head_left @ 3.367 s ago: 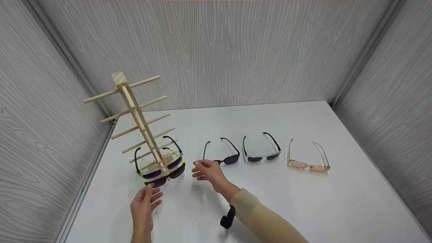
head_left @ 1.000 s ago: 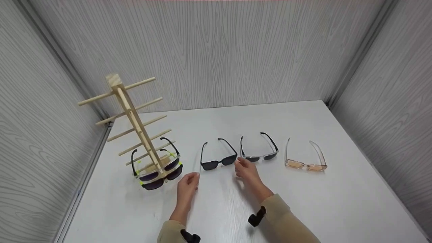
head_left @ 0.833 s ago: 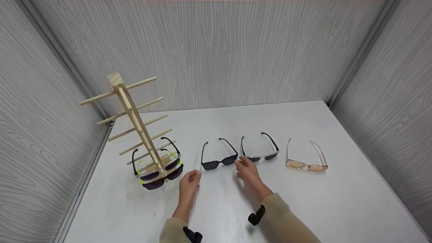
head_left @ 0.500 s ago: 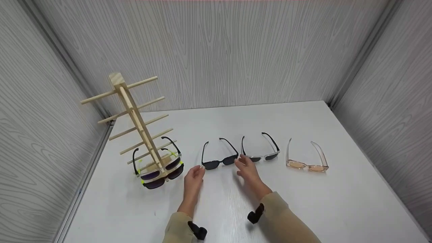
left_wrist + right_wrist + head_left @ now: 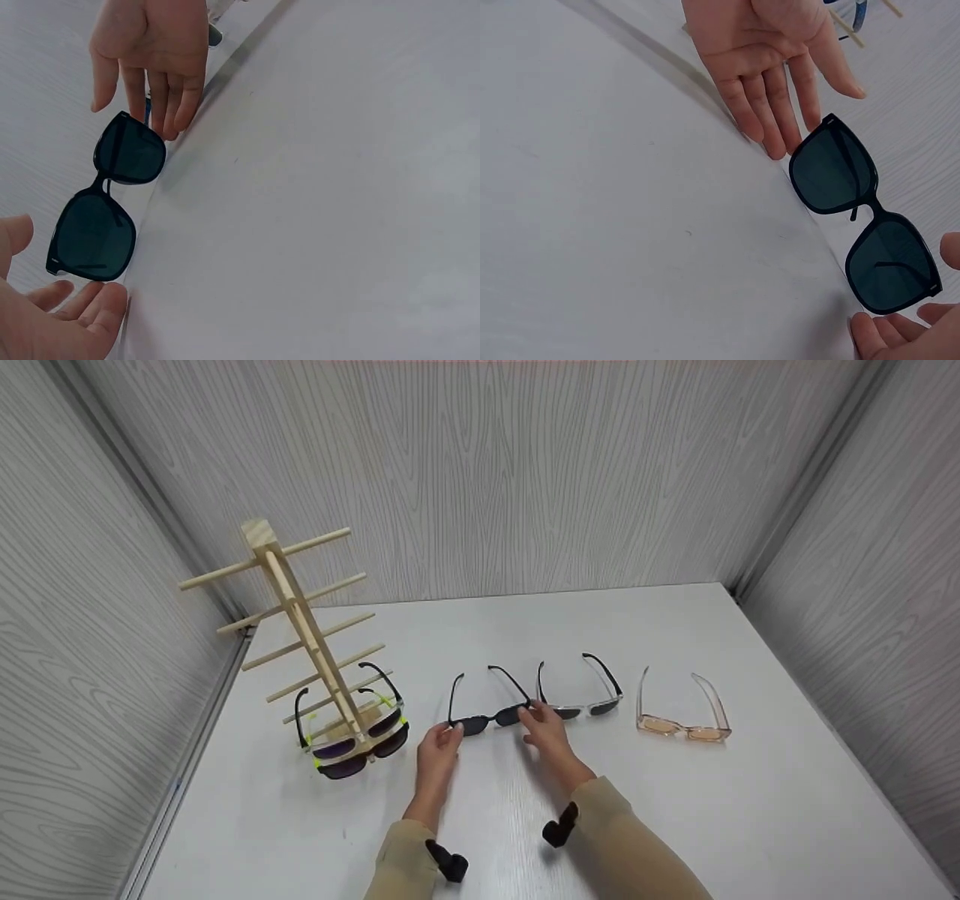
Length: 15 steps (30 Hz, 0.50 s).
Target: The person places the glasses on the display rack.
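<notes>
Black sunglasses [image 5: 491,721] with dark lenses lie on the white table, temples unfolded and pointing away. My left hand [image 5: 437,754] is at their left end, fingertips right by the frame's corner. At the right end is my right hand [image 5: 547,733], its fingers beside the hinge. In the left wrist view, the thumb of my left hand [image 5: 56,326] stands apart from its fingers, with the lenses [image 5: 97,236] close by. The right wrist view shows my right hand [image 5: 907,337] with relaxed fingers by the lower lens [image 5: 892,262].
A wooden display rack [image 5: 300,615] on the left bears two pairs of sunglasses [image 5: 360,746] on its lower pegs. Clear-framed sunglasses with black temples [image 5: 577,711] lie just right of my right hand. Farther right are orange-tinted glasses [image 5: 682,730]. Grey wood-grain panels [image 5: 480,472] surround the table.
My left hand has left the rack and moved right to the black sunglasses' left end. My right hand has shifted right, then slightly inward to their right end. The sunglasses stay put.
</notes>
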Tool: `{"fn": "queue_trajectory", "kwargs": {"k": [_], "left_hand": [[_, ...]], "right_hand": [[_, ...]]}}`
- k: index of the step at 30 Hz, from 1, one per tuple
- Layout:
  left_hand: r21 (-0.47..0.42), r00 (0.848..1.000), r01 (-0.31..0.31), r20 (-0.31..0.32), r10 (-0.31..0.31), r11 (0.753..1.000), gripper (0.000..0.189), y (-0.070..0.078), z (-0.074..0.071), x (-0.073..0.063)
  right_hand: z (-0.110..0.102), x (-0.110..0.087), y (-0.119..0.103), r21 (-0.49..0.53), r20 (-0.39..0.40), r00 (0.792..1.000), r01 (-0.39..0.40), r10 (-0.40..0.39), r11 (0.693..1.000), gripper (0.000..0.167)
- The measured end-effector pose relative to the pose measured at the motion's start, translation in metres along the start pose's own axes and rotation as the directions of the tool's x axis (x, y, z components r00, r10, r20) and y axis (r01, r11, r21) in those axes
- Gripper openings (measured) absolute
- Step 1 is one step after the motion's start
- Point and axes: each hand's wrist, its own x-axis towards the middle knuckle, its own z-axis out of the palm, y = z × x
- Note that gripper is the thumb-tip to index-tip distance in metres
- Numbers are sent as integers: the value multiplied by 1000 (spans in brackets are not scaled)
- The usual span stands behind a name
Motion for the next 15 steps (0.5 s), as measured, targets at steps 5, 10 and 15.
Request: {"fn": "queue_trajectory", "kwargs": {"k": [5,10,15], "left_hand": [[52,999,-28,-19,29,998,43,2,1,-1],[109,998,-46,-43,51,993,38,4,0,-1],[80,997,-58,-44,61,995,32,4,-2,-1]], "right_hand": [[4,1,-2,-73,-23,1000,6,-8,997,51],[7,-5,-12,-58,-58,998,6,-9,998,47],[10,-5,-9,-20,-78,997,1,-2,1000,41]]}}
